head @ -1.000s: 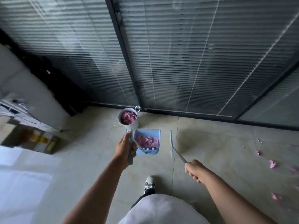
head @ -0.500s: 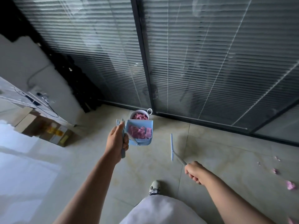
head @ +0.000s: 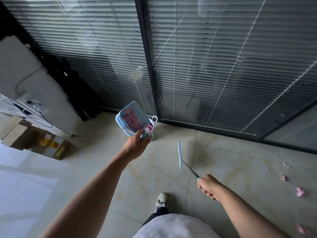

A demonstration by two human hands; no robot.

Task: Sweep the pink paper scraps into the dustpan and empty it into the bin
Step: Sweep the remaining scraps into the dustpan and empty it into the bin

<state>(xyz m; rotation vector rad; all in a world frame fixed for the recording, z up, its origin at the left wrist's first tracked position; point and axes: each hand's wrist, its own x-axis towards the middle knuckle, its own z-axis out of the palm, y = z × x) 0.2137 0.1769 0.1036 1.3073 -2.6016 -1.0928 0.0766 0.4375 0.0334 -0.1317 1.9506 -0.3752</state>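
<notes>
My left hand [head: 137, 145] gripped the blue dustpan [head: 132, 120] by its handle, tilted over the white bin [head: 151, 127], pink scraps [head: 133, 118] not yet all out. My right hand [head: 208, 187] clenched the broom [head: 181, 158]. More loose scraps [head: 299, 191] lay unswept on the floor [head: 231, 162].

The dustpan [head: 133, 119] sits just above frame centre, tilted up over the bin [head: 152, 128], which stands on the floor [head: 106, 152] against the blinds [head: 223, 66] behind it. The left hand [head: 135, 145] is directly below the dustpan. Right of it lies the broom head [head: 179, 154], its handle running down-right to the right hand [head: 208, 187]. Paper scraps [head: 299, 192] lie at the right edge, cardboard boxes [head: 48, 143] at the left, a shoe [head: 162, 200] at lower centre.
</notes>
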